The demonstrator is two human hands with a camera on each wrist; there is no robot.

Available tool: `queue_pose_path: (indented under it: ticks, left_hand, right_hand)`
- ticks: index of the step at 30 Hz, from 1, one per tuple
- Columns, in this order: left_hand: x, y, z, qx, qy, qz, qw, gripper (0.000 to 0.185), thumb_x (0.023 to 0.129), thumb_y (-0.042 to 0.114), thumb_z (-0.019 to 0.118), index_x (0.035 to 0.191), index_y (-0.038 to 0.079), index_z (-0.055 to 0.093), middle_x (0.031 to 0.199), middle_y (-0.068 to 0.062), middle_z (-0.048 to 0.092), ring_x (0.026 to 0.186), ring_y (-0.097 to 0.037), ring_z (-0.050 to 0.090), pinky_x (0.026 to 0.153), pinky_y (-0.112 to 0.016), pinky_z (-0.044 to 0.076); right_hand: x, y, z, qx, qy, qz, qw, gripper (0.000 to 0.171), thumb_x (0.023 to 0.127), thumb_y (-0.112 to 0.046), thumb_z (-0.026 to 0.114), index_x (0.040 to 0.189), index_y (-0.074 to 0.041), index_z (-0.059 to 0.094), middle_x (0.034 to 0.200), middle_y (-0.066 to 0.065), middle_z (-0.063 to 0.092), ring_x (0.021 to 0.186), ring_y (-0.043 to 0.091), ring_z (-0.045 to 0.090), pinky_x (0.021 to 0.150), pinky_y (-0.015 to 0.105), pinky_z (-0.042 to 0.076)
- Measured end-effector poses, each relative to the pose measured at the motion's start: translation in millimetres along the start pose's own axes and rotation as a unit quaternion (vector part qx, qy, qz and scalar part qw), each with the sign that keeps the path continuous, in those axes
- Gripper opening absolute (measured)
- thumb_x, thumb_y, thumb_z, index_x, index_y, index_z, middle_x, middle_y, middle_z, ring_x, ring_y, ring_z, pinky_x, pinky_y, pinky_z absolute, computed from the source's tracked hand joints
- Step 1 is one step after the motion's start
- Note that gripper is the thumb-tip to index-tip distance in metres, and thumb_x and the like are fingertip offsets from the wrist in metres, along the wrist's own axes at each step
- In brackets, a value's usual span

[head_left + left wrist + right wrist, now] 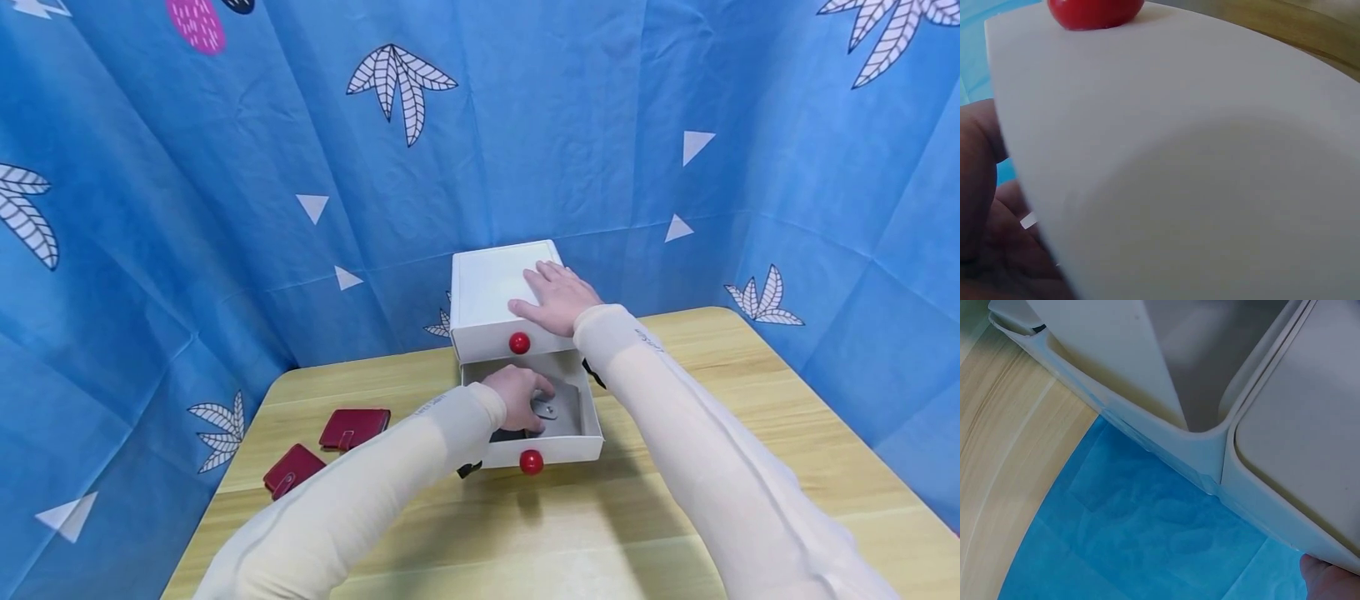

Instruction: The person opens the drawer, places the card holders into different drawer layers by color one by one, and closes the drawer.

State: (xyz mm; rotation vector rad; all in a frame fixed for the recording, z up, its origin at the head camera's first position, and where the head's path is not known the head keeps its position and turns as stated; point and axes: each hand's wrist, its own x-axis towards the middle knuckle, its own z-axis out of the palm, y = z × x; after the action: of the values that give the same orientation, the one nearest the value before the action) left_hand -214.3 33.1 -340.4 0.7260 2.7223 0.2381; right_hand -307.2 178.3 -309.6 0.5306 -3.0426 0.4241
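Observation:
A white two-drawer box (491,287) has its lower drawer (543,452) pulled out, with a red knob (532,462) on the front. Inside that drawer lies what looks like a grey wallet (567,410) with a snap tab. My left hand (513,396) reaches in from the left and grips it, fingers and thumb curled about the tab; the contact is partly hidden. Behind the drawer front, the left wrist view shows part of this hand (1004,231). My right hand (558,298) rests on the box top with fingers spread.
Two dark red wallets (355,428) (294,471) lie on the wooden table (420,533), left of the box. The upper drawer is closed, with its own red knob (519,342). A blue patterned curtain (525,167) hangs behind the table and along both sides.

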Motion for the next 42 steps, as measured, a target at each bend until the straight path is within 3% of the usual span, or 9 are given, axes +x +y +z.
queue_pose_path:
  ticks: [10, 20, 26, 32, 42]
  left_hand:
    - [-0.7, 0.2, 6.5, 0.049, 0.018, -0.025, 0.9983, 0.051, 0.074, 0.036, 0.083, 0.123, 0.033, 0.067, 0.118, 0.007, 0.065, 0.101, -0.014, 0.057, 0.09, -0.041, 0.049]
    - [-3.3, 1.3, 8.1, 0.048, 0.023, -0.028, 0.9982, 0.048, 0.076, 0.036, 0.082, 0.121, 0.034, 0.068, 0.114, 0.006, 0.067, 0.107, -0.017, 0.053, 0.097, -0.051, 0.042]
    - [-11.4, -2.1, 3.5, 0.03, 0.042, -0.004, 0.9986, 0.045, 0.079, 0.037, 0.079, 0.121, 0.026, 0.068, 0.108, 0.003, 0.067, 0.103, -0.017, 0.051, 0.09, -0.041, 0.045]
    - [-27.2, -5.5, -5.9, -0.021, 0.068, 0.03, 0.997, 0.045, 0.081, 0.032, 0.078, 0.122, 0.019, 0.068, 0.106, -0.002, 0.068, 0.096, -0.016, 0.052, 0.084, -0.033, 0.049]
    - [-56.1, -2.8, -17.4, -0.073, 0.109, 0.07, 0.9889, 0.041, 0.082, 0.03, 0.077, 0.12, 0.017, 0.069, 0.103, 0.003, 0.069, 0.096, -0.014, 0.057, 0.083, -0.029, 0.049]
  right_hand:
    - [0.5, -0.4, 0.4, 0.001, 0.001, 0.001, 1.0, 0.082, 0.092, -0.068, 0.032, 0.154, -0.014, 0.024, 0.159, 0.011, 0.017, 0.147, 0.027, 0.01, 0.117, 0.044, 0.01]
    - [0.1, 0.1, -0.2, 0.0, 0.001, 0.002, 1.0, 0.082, 0.092, -0.068, 0.032, 0.154, -0.015, 0.024, 0.159, 0.011, 0.017, 0.146, 0.027, 0.011, 0.117, 0.045, 0.011]
    - [0.8, 0.7, -0.6, -0.002, 0.001, -0.001, 1.0, 0.082, 0.092, -0.068, 0.032, 0.154, -0.014, 0.024, 0.159, 0.011, 0.017, 0.146, 0.027, 0.011, 0.117, 0.044, 0.011]
    - [1.3, -0.5, -0.6, -0.003, 0.004, -0.005, 1.0, 0.082, 0.092, -0.067, 0.032, 0.153, -0.013, 0.025, 0.159, 0.011, 0.018, 0.146, 0.027, 0.011, 0.117, 0.044, 0.011]
    - [1.7, 0.1, -0.5, -0.004, 0.001, -0.004, 1.0, 0.082, 0.092, -0.068, 0.032, 0.153, -0.014, 0.024, 0.159, 0.011, 0.018, 0.146, 0.028, 0.011, 0.117, 0.045, 0.011]
